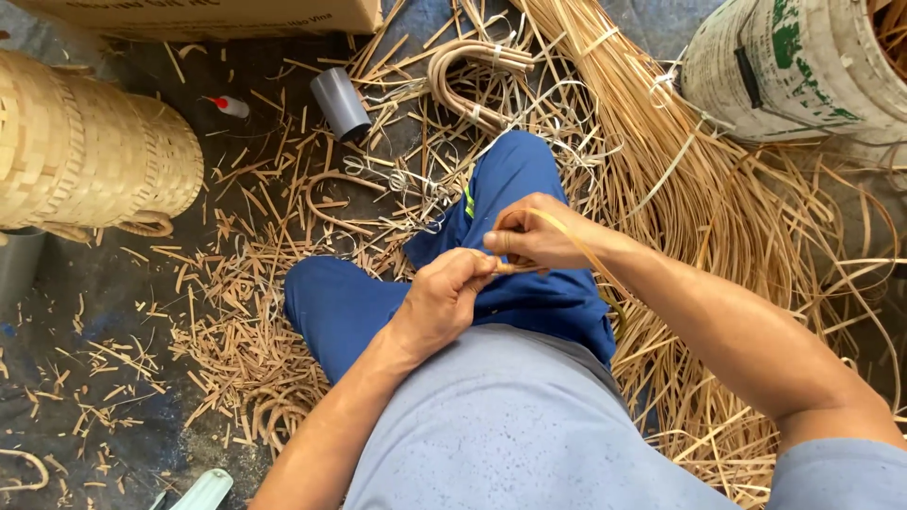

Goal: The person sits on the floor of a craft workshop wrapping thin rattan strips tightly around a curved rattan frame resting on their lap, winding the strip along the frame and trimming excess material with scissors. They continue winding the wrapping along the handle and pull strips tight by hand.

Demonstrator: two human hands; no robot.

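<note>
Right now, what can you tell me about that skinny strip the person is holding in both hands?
The strip is a thin, flat, pale tan length of what looks like rattan or cane. The left hand and the right hand pinch it close together above the person's lap. From the right hand's fingers it curves in a loop over the right wrist, then runs down past the forearm, where it gets lost among the other strips. It is bent, not broken. How it ends inside the fingers is hidden.

Woven basket (90, 146) lies on its side at left. Grey pipe section (340, 102) near a small red-capped bottle (230, 106). Cardboard box (208, 17) at top edge. White sack (803, 66) upper right. Offcuts (227, 331) litter the floor (57, 283).
</note>
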